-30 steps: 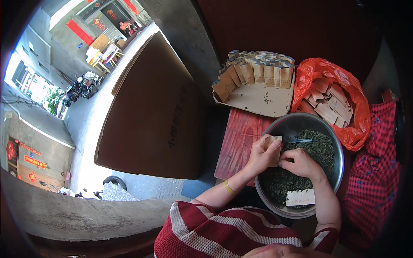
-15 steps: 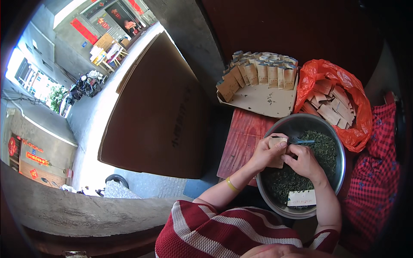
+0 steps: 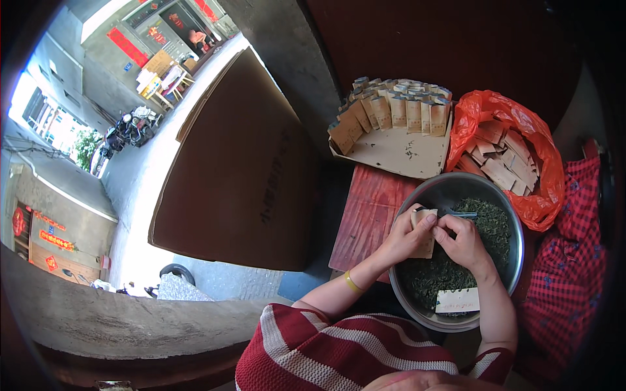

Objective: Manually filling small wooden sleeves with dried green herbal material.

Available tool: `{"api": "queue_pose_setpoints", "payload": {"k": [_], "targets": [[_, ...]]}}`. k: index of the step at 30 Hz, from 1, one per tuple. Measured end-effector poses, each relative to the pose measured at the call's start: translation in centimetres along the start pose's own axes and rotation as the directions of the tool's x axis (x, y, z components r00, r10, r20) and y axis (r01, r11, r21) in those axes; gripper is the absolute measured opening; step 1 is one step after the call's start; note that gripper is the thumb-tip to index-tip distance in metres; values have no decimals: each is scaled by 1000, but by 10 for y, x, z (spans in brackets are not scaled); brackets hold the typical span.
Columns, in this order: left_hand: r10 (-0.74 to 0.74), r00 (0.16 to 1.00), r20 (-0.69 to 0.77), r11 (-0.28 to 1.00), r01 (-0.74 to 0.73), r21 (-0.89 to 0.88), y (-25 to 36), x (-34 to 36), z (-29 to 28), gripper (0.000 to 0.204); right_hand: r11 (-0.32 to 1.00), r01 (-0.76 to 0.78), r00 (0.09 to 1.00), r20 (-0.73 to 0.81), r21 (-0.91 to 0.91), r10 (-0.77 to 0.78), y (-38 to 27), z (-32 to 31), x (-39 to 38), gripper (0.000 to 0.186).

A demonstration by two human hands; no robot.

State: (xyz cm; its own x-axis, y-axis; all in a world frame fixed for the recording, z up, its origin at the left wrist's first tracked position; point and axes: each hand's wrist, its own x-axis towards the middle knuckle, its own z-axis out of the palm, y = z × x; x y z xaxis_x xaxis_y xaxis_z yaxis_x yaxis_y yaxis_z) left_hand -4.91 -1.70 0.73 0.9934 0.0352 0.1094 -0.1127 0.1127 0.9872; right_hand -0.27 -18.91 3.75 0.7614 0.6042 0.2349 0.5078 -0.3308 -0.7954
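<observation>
My left hand (image 3: pixel 409 236) is closed around a small tan paper packet (image 3: pixel 425 250), held upright over the left side of a wide metal basin (image 3: pixel 516 260). The packet's top stands a little apart. With fingers and thumb bent together, my right hand (image 3: pixel 464 242) pinches at the packet's right side; the exact contact is partly hidden. Dark green dried leaves (image 3: pixel 497 228) fill the basin's bottom. Just beyond my right hand lies a spoon with a blue handle (image 3: pixel 465 214). A pale paper card (image 3: pixel 458 300) rests on the leaves at the near side.
Several filled tan packets (image 3: pixel 398 112) stand in rows in a shallow cardboard tray (image 3: pixel 385 146) beyond the basin. A red plastic bag (image 3: pixel 551 163) holds flat paper packets (image 3: pixel 512 163). A reddish board (image 3: pixel 365 215) lies left of the basin, and a large cardboard box (image 3: pixel 241 169) stands farther left.
The packet has turned slightly and its top edge now shows more between my hands. My right hand has shifted a little, its fingers staying by the packet. Everything else stays put.
</observation>
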Motion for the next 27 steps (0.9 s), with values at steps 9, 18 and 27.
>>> {"api": "queue_pose_setpoints", "payload": {"k": [9,18,27], "targets": [[-33,997,66,980,19,198,-1,-6,3,39,997,-58,998,-4,43,58,-5,-5,-4,20],[-62,998,-34,997,63,49,5,-3,0,37,998,26,986,-167,56,-17,-5,-12,5,18],[-57,998,1,994,57,97,5,-3,-2,25,999,25,981,-195,42,-17,3,-23,2,23]]}}
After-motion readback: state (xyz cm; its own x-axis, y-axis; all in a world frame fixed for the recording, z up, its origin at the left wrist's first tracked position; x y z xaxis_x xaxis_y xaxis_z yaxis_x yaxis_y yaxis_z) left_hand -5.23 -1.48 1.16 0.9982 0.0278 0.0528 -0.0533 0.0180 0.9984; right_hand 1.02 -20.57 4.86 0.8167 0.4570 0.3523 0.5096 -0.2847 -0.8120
